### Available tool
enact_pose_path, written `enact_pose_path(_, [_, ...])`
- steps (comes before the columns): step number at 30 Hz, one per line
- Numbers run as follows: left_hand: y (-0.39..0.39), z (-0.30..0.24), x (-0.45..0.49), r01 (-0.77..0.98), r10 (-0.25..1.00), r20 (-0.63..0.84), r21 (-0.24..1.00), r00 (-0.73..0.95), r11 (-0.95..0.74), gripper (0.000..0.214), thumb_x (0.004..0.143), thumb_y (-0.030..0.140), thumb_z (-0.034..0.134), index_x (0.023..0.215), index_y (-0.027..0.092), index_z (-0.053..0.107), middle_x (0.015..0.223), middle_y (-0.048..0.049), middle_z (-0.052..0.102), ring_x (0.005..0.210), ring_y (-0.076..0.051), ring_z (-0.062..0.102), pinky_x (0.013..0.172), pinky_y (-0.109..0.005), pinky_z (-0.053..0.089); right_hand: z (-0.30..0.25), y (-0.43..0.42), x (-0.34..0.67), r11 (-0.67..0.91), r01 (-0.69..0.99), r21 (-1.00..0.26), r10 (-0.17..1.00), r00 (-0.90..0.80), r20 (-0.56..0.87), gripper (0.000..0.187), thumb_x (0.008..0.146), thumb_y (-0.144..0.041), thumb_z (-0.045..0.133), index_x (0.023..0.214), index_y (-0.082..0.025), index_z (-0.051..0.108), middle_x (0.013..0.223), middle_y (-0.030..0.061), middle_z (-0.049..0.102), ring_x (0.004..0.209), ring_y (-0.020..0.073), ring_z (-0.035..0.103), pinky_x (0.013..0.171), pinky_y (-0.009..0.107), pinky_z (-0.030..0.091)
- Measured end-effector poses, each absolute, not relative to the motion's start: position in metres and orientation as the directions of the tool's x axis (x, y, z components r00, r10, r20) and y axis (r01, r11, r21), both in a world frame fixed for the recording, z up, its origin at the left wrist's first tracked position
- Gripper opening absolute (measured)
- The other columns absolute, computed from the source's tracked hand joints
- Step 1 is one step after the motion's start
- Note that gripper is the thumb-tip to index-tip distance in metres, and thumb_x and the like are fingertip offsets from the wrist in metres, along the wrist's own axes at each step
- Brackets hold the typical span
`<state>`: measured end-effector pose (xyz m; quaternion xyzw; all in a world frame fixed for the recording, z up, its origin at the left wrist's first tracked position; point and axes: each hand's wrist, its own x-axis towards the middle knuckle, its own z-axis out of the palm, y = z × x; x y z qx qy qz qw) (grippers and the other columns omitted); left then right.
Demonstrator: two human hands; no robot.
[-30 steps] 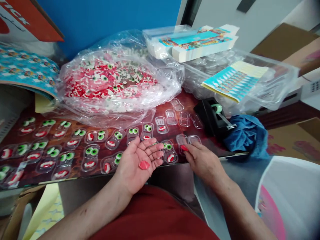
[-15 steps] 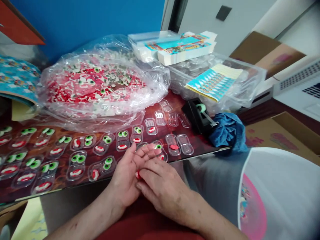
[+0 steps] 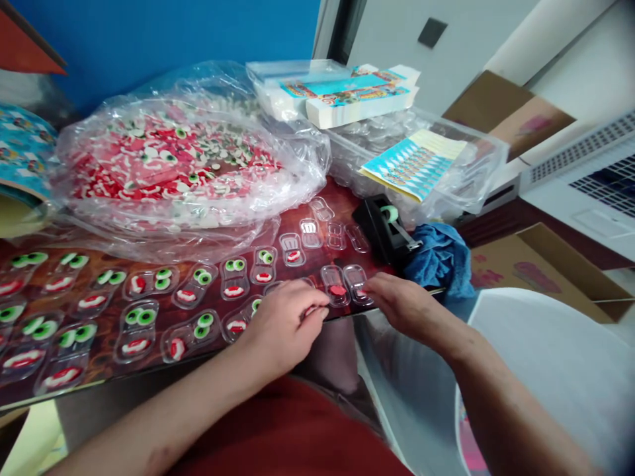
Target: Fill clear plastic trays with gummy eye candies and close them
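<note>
A dark printed board (image 3: 106,362) lies across my lap, covered with rows of small clear trays (image 3: 141,320) that hold green eye candies and red-and-white mouth candies. My left hand (image 3: 282,325) rests palm down at the board's near edge, fingers curled against the closest trays. My right hand (image 3: 399,301) reaches to a clear tray (image 3: 355,276) near the board's right end, and a bit of red candy (image 3: 361,293) shows at its pinched fingertips. The tray beside it (image 3: 327,274) holds one red piece (image 3: 338,290).
A big clear bag of red, white and green candies (image 3: 163,158) fills the back of the board. To the right are a black tape dispenser (image 3: 384,228), a blue cloth (image 3: 439,254), a clear bin with a printed sheet (image 3: 414,162) and stacked printed cartons (image 3: 347,96). Cardboard boxes (image 3: 506,112) stand beyond.
My right hand took the red candy from my left palm and moved right to the clear tray. My left hand turned palm down onto the board. The view has shifted right.
</note>
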<state>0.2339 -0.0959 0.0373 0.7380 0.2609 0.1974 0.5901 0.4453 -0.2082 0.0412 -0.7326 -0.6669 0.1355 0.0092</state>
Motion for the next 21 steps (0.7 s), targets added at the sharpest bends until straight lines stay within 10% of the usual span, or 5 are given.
enact_pose_path(5, [-0.083,0.019,0.295,0.149,0.362,0.130,0.747,0.923,-0.648,0.017,0.066,0.008,0.054,0.056,0.020,0.060,0.065,-0.0070,0.057,0.073,-0.024,0.051,0.078,-0.038,0.034,0.039,-0.190,0.444,-0.093,0.994,-0.052,0.936,0.069,-0.345,0.019,0.081,-0.008,0.044,0.082,-0.017,0.061,0.077,0.0044,0.059,0.070,0.0149,0.057,0.060,0.023,0.039])
enact_pose_path(21, [-0.084,0.015,0.313,0.125,0.234,0.121,0.573,0.965,-0.810,0.019,0.074,0.011,0.048,0.061,0.019,0.058,0.070,-0.0111,0.058,0.078,-0.027,0.049,0.079,-0.043,0.026,0.032,-0.195,0.455,-0.167,0.984,-0.059,0.939,0.140,-0.314,0.021,0.088,-0.019,0.043,0.080,-0.016,0.062,0.083,0.0060,0.059,0.074,0.0140,0.057,0.063,0.022,0.039])
